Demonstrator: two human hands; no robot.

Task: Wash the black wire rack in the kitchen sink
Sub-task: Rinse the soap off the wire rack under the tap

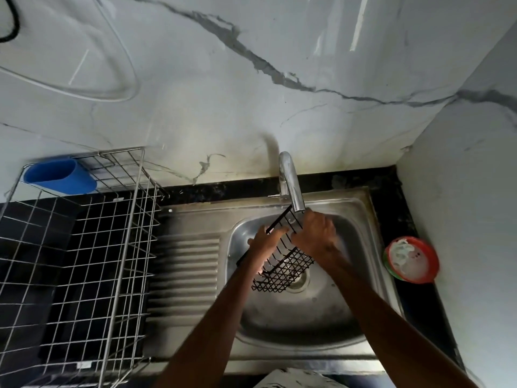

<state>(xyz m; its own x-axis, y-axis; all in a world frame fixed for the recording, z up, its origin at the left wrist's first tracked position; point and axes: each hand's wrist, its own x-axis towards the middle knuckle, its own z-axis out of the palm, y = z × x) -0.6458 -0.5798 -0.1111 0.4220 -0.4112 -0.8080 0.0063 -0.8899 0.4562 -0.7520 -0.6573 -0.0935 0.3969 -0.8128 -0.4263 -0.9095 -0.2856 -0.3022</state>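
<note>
The black wire rack [282, 271] hangs tilted over the steel sink [296, 317], its upper end right under the chrome tap [289, 180]. My left hand [264, 243] grips the rack's left side bar from below. My right hand [314, 233] is on the rack's upper right part, fingers curled over the wires; it is motion-blurred. The rack's mesh bottom hangs above the drain.
A silver wire dish basket [84, 247] with a blue cup holder [60, 176] stands on the counter at the left, beside the ribbed drainboard [184, 273]. A red-rimmed soap dish [409, 259] sits right of the sink. Marble walls close in behind and on the right.
</note>
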